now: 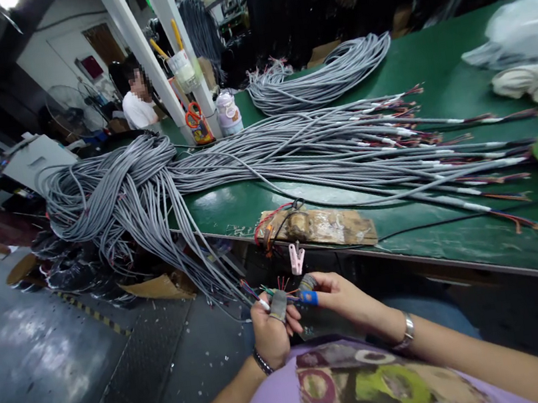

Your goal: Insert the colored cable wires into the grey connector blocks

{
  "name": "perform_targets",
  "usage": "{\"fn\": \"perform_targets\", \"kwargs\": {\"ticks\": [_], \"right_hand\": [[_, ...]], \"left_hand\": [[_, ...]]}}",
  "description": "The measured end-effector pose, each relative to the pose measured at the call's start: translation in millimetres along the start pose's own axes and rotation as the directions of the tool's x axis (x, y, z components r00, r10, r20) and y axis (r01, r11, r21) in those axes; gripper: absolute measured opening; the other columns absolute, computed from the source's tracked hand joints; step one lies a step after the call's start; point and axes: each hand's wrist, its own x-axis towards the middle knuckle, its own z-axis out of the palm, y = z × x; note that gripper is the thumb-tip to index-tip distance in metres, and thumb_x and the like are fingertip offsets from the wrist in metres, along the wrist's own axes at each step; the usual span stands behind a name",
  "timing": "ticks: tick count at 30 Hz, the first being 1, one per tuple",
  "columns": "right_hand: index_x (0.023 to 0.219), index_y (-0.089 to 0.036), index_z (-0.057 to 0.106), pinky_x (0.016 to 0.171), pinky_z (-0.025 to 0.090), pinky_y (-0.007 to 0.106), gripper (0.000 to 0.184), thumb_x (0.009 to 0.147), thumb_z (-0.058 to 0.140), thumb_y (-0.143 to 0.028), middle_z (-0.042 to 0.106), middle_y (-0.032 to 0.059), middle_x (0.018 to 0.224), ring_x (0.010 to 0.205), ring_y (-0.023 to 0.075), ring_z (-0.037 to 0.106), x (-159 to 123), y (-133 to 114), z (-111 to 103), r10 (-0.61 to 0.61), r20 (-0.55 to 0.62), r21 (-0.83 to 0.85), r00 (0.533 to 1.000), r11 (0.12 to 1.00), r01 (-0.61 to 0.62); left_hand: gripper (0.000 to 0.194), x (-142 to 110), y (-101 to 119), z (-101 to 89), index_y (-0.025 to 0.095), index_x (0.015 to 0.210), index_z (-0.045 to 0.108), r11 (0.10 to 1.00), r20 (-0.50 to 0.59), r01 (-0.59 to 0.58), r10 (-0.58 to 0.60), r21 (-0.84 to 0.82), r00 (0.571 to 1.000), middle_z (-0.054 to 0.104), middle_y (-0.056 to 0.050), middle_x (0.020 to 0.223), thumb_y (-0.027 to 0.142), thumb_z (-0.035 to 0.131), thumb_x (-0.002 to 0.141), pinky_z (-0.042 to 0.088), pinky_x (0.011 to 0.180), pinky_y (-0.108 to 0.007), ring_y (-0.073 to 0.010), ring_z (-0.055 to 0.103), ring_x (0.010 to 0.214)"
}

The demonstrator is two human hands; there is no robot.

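My left hand [271, 336] is closed around the end of a grey cable [260, 302] with a white sleeve, just in front of the bench edge. Thin coloured wires [281, 286], green, red, orange and blue among them, fan out from it. Grey tape wraps a finger of this hand. To its right, my right hand [338, 293] pinches some of the wires between fingertips covered in grey and blue tape. Exactly which strands it grips is hidden. Close above the hands, a pink clothes peg [297, 259] hangs at the edge beside a worn wooden board [323, 226].
A large bundle of grey cables [261, 149] lies along the green bench [220, 212] and droops off its left end. Behind are a coiled bundle [325, 75], a lidded bottle [229, 113] and orange-handled scissors [193, 115]. A person [138, 103] sits at the back left.
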Motion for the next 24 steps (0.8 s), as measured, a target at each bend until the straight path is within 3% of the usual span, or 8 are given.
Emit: {"fn": "perform_targets", "kwargs": {"ticks": [3, 7, 9, 11, 14, 16, 21, 24], "right_hand": [[0.067, -0.017, 0.056, 0.052, 0.037, 0.023, 0.034, 0.065, 0.074, -0.046, 0.049, -0.0038, 0.057, 0.052, 0.0086, 0.038, 5.1, -0.5, -10.2, 0.028, -0.056, 0.174, 0.998, 0.985, -0.018], [0.078, -0.017, 0.059, 0.05, 0.039, 0.023, 0.038, 0.071, 0.065, -0.054, 0.057, 0.0011, 0.069, 0.051, 0.0086, 0.041, 22.2, -4.1, -16.5, 0.154, -0.058, 0.395, 0.986, 0.911, -0.119], [0.079, -0.017, 0.061, 0.05, 0.038, 0.023, 0.041, 0.073, 0.063, -0.057, 0.057, 0.0019, 0.07, 0.052, 0.0093, 0.043, 29.7, -8.3, -14.5, 0.159, 0.018, 0.387, 0.987, 0.909, -0.153], [0.076, -0.016, 0.061, 0.05, 0.037, 0.024, 0.045, 0.073, 0.06, -0.061, 0.055, 0.0005, 0.064, 0.051, 0.0092, 0.042, 33.5, -13.0, -10.5, 0.092, 0.03, 0.331, 0.995, 0.938, -0.097], [0.068, -0.014, 0.062, 0.05, 0.033, 0.024, 0.051, 0.072, 0.059, -0.065, 0.054, -0.0001, 0.058, 0.051, 0.009, 0.039, 33.7, -17.9, -5.2, -0.087, -0.121, 0.153, 0.989, 0.983, 0.105], [0.064, -0.014, 0.062, 0.051, 0.034, 0.023, 0.052, 0.072, 0.058, -0.066, 0.054, -0.0001, 0.056, 0.051, 0.0093, 0.04, 33.4, -18.8, -3.6, -0.137, -0.19, 0.129, 0.972, 0.978, 0.163], [0.074, -0.016, 0.063, 0.05, 0.041, 0.023, 0.046, 0.073, 0.061, -0.062, 0.058, 0.0012, 0.061, 0.053, 0.0111, 0.051, 38.6, -18.3, -1.5, 0.087, -0.04, 0.536, 0.995, 0.842, -0.052], [0.075, -0.016, 0.062, 0.045, 0.041, 0.022, 0.041, 0.076, 0.061, -0.058, 0.058, 0.001, 0.057, 0.049, 0.0113, 0.052, 42.4, -18.6, 1.1, 0.142, -0.013, 0.625, 0.99, 0.774, -0.103]], "left_hand": [[0.043, -0.5, 5.2, 1.9, 0.016, 0.07, 0.052, 0.999, 0.007, 0.019, -0.018, -0.049, 1.0, 0.058, 0.003, 0.047, 0.057, 0.064, 0.072, 0.021, 0.03, -0.015, -0.005, 0.044, 0.029], [0.041, -2.4, 13.8, 7.6, 0.017, 0.069, 0.051, 0.996, 0.077, 0.031, -0.025, -0.082, 0.997, 0.057, 0.003, 0.046, 0.055, 0.065, 0.071, 0.023, 0.03, -0.015, -0.0054, 0.043, 0.028], [0.041, -2.9, 17.4, 11.5, 0.017, 0.069, 0.052, 0.996, 0.124, 0.041, -0.032, -0.075, 0.992, 0.058, 0.003, 0.046, 0.055, 0.065, 0.071, 0.023, 0.03, -0.015, -0.0055, 0.044, 0.028], [0.041, -2.2, 19.9, 15.3, 0.017, 0.069, 0.052, 0.996, 0.159, 0.055, -0.044, -0.069, 0.986, 0.058, 0.002, 0.047, 0.055, 0.066, 0.07, 0.022, 0.029, -0.015, -0.0057, 0.045, 0.029], [0.042, 0.7, 21.2, 19.8, 0.016, 0.069, 0.052, 0.994, 0.171, 0.071, -0.057, -0.08, 0.984, 0.059, 0.002, 0.047, 0.055, 0.067, 0.069, 0.022, 0.029, -0.015, -0.0056, 0.045, 0.029], [0.042, 3.0, 20.7, 21.8, 0.016, 0.069, 0.052, 0.993, 0.168, 0.08, -0.065, -0.087, 0.984, 0.059, 0.003, 0.048, 0.055, 0.069, 0.068, 0.022, 0.029, -0.015, -0.0054, 0.045, 0.029], [0.042, 5.9, 18.1, 24.7, 0.016, 0.07, 0.051, 0.993, 0.168, 0.092, -0.079, -0.071, 0.983, 0.059, 0.002, 0.048, 0.054, 0.068, 0.068, 0.02, 0.029, -0.015, -0.0052, 0.044, 0.028], [0.042, 6.0, 17.2, 24.9, 0.016, 0.071, 0.051, 0.993, 0.158, 0.089, -0.076, -0.075, 0.984, 0.059, 0.003, 0.048, 0.054, 0.068, 0.069, 0.02, 0.029, -0.015, -0.0051, 0.044, 0.028]]}}
